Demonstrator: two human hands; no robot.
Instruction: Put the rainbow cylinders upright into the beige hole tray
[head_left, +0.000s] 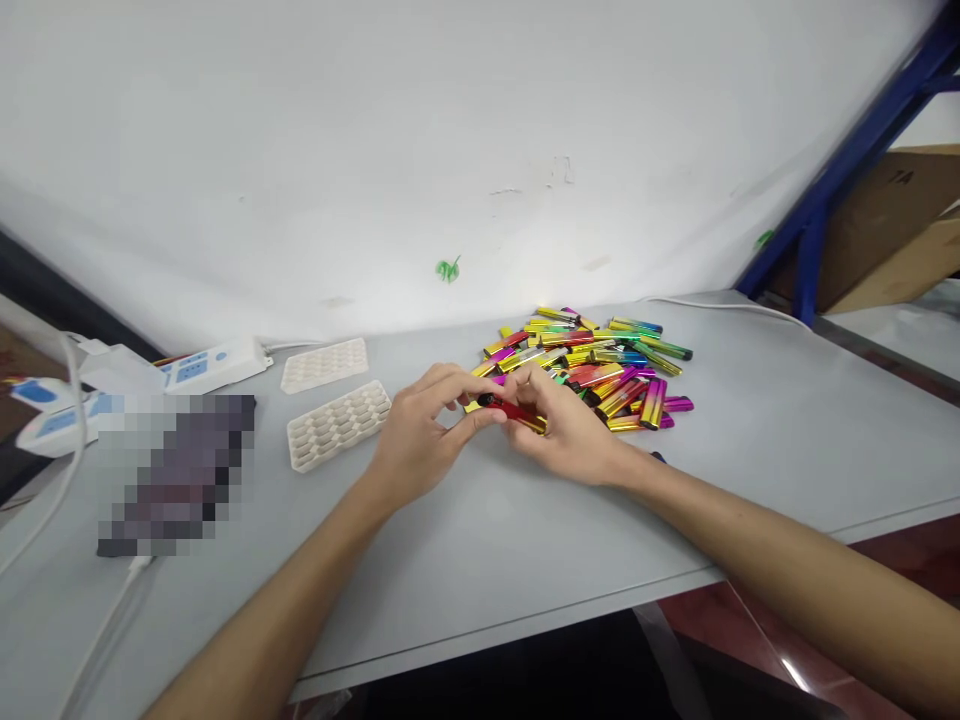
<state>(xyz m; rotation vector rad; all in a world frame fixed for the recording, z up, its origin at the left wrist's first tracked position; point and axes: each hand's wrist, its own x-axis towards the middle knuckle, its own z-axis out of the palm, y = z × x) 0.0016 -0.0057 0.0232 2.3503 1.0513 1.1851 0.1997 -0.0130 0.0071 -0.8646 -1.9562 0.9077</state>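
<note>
A shiny red and yellow tube (517,410) with a black end is held between both hands, in front of a pile of similar metallic tubes (619,358) in yellow, green, magenta and blue. The fingertips and thumb of my left hand (427,428) pinch around its black end. My right hand (566,428) is closed around the other end, with the thumb below and curled fingers above. Left of my left hand lies a cream tray (337,425) with rows of slots, and a second pale tray (325,366) is behind it.
White power strips (217,364) with cables stand at the back left. A pixelated dark object (180,480) with a white cable lies on the grey table (480,560). A blue metal frame (810,250) and cardboard boxes (877,220) are at the right.
</note>
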